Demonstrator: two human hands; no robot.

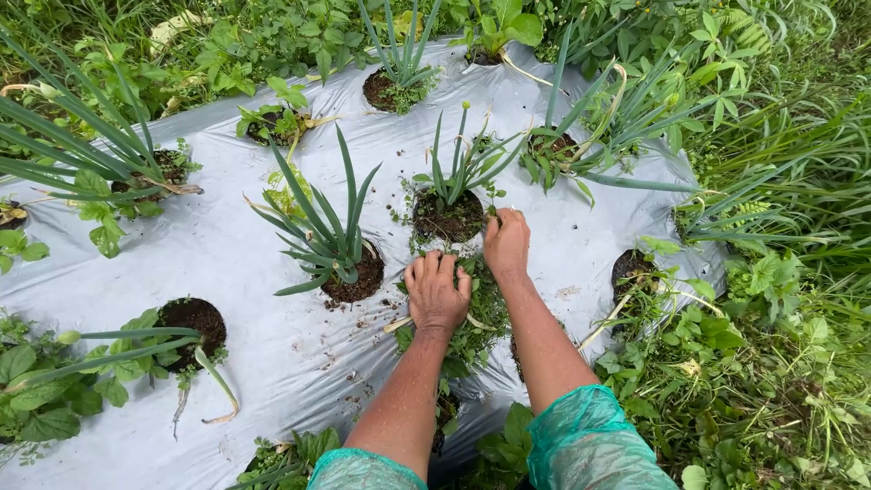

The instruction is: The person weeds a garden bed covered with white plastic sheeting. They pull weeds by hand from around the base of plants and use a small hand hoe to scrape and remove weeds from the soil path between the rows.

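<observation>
On the silver plastic mulch sheet, the left hand presses palm-down, fingers curled into a clump of pulled weeds, while the right hand pinches small weeds at the edge of the soil hole around a green onion plant.

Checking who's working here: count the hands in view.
2: the left hand lies on the weeds; the right hand reaches the edge of the hole above. No others show.
</observation>
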